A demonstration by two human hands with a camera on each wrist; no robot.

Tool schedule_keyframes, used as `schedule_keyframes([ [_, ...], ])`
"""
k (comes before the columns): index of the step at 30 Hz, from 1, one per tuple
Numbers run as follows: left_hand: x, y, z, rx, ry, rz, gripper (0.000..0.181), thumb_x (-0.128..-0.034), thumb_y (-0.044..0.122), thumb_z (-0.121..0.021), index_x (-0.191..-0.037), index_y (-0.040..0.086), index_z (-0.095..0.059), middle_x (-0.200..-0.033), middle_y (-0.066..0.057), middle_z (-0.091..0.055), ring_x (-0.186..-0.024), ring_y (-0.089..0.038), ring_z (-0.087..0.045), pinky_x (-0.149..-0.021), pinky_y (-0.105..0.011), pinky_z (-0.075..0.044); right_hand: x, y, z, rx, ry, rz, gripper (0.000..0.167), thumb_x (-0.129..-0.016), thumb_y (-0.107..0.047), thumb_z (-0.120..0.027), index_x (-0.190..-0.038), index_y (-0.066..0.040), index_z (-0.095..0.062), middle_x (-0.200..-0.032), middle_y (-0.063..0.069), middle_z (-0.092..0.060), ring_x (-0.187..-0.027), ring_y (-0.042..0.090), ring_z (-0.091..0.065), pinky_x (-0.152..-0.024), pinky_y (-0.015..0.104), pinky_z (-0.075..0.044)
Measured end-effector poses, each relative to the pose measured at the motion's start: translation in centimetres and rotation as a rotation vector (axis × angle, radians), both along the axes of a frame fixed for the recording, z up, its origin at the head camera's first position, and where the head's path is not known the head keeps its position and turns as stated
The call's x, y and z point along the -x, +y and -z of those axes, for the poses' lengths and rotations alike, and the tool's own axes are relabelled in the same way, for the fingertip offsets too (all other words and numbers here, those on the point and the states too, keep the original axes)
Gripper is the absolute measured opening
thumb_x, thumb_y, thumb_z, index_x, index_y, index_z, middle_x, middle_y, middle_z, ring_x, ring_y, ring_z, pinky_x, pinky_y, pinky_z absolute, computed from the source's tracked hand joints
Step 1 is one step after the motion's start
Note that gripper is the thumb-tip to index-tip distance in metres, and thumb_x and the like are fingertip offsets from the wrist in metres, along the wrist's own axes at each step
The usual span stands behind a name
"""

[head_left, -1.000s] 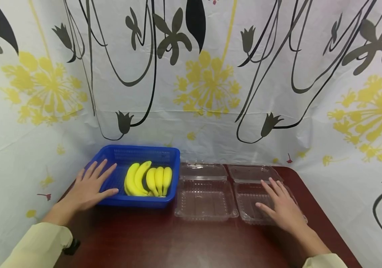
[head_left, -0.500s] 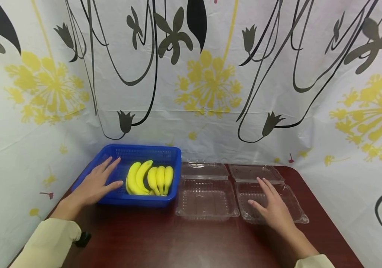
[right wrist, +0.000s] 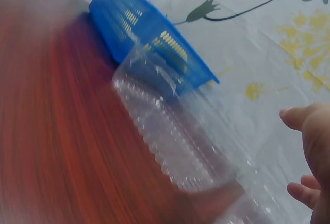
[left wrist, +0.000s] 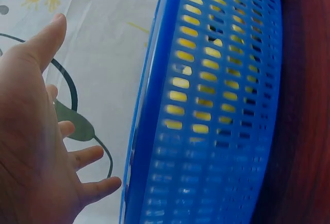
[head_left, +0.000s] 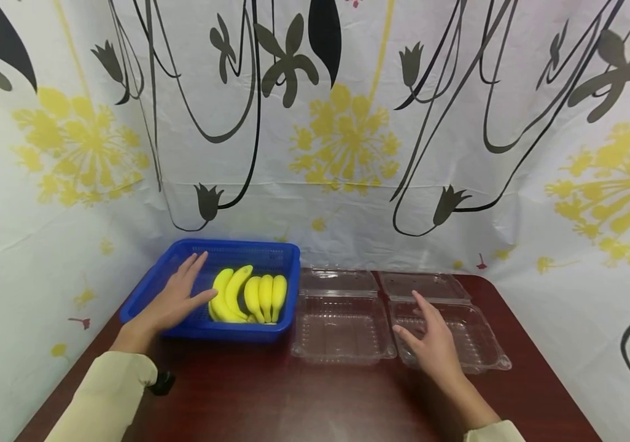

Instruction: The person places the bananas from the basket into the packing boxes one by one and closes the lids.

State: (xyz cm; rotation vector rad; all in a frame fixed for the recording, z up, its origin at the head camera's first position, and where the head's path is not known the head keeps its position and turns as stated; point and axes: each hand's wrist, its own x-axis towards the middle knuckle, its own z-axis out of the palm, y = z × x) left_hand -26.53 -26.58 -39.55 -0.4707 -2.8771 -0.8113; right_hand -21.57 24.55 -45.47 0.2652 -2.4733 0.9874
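Note:
In the head view a blue plastic basket [head_left: 221, 331] stands at the back left of the table, holding yellow bananas [head_left: 226, 298] in its right half. My left hand [head_left: 174, 301] hovers over the basket's left front, fingers spread and holding nothing. The left wrist view shows this hand [left wrist: 46, 131] beside the basket's slotted wall [left wrist: 206, 95]. Two clear plastic clamshell boxes lie with lids folded back: a middle box [head_left: 342, 328] and a right box [head_left: 475, 331]. Above the right box's left side is my right hand [head_left: 433, 344], holding nothing, its fingers loosely extended.
The dark red-brown table [head_left: 304, 399] has its right edge beyond the right box. A white curtain [head_left: 337, 239] with yellow and dark plant prints closes off the back and both sides.
My left hand has moved right, over the basket toward the bananas. My right hand has moved left across the right box. Basket, bananas and boxes stay put.

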Motion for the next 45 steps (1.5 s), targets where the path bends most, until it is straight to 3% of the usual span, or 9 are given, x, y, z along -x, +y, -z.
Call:
schedule_keyframes([
  [10,1.2,1.1,0.3,-0.159,-0.083,0.058,0.089,-0.0945,0.045,-0.059,-0.158,0.014,-0.005,-0.159,-0.023,-0.008,-0.142,-0.048,-0.007,-0.105,-0.071,-0.012,-0.4,-2.9,-0.5,0.088,-0.105,0.024,0.083,-0.083,-0.024,-0.079,-0.152,-0.012,-0.033,-0.142,0.023,-0.043,-0.120,0.040,-0.052,-0.091,0.054,-0.047],
  [21,2.0,2.0,1.4,-0.266,-0.169,0.054,0.093,-0.0924,0.040,-0.065,-0.157,0.008,-0.007,-0.158,-0.025,-0.006,-0.141,-0.050,-0.010,-0.104,-0.070,-0.019,-1.5,-5.1,0.1,0.126,-0.172,0.006,0.086,-0.083,-0.022,-0.079,-0.152,-0.009,-0.030,-0.148,0.023,-0.036,-0.127,0.045,-0.044,-0.096,0.060,-0.041],
  [32,2.7,2.9,1.7,-0.241,-0.220,0.017,0.091,-0.0911,0.035,-0.068,-0.155,0.002,-0.012,-0.155,-0.031,-0.012,-0.134,-0.055,-0.023,-0.099,-0.068,-0.031,-2.2,-7.0,0.4,0.171,-0.252,-0.004,0.086,-0.082,-0.021,-0.079,-0.152,-0.010,-0.030,-0.152,0.023,-0.031,-0.134,0.045,-0.034,-0.102,0.064,-0.031],
  [40,3.8,2.4,2.5,-0.222,-0.243,-0.040,0.086,-0.0906,0.022,-0.069,-0.153,-0.003,-0.016,-0.146,-0.038,-0.024,-0.131,-0.055,-0.026,-0.094,-0.064,-0.038,-1.9,-7.3,2.2,0.150,-0.178,-0.002,0.085,-0.081,-0.017,-0.080,-0.151,-0.007,-0.032,-0.154,0.024,-0.027,-0.139,0.044,-0.025,-0.105,0.064,-0.027],
  [45,4.2,2.4,2.6,-0.202,-0.255,-0.038,0.084,-0.0906,0.021,-0.069,-0.152,-0.005,-0.019,-0.145,-0.039,-0.026,-0.129,-0.056,-0.030,-0.093,-0.063,-0.039,-1.8,-7.7,2.6,0.131,-0.146,0.014,0.085,-0.080,-0.015,-0.081,-0.149,-0.006,-0.034,-0.153,0.024,-0.027,-0.138,0.044,-0.026,-0.105,0.064,-0.027],
])
